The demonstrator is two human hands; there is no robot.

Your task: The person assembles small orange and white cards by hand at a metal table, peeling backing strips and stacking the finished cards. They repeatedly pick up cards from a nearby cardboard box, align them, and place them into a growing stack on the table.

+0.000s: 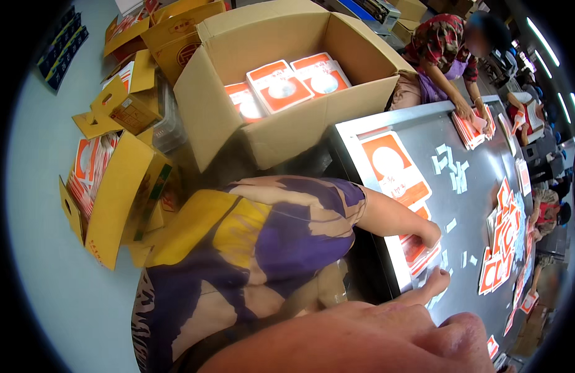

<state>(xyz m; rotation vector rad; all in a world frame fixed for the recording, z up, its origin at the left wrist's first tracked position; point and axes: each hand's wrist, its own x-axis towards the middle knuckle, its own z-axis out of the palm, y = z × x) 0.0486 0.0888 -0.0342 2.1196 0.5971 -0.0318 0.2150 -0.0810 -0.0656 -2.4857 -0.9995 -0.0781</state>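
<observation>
Above a stack of flat red-and-white printed cards [417, 253] at the table's near edge, my left hand [429, 237] is closed, its fingers bent down onto the top card. My right hand [435, 281] is beside the stack's lower edge with curled fingers, thumb showing; whatever it may hold is hidden. More of these cards, with a white round in the middle, lie in a larger stack [396, 166] farther up the metal table [464, 208]. Small pale slips [450, 225] are scattered close to both hands.
A large open carton [312, 127] with card stacks [279, 87] adjoins the table. Yellow cartons [129, 193] stand on the floor. A co-worker's hands [474, 118] handle cards across the table. A loose card pile [502, 239] and pale slips [452, 168] lie on the tabletop.
</observation>
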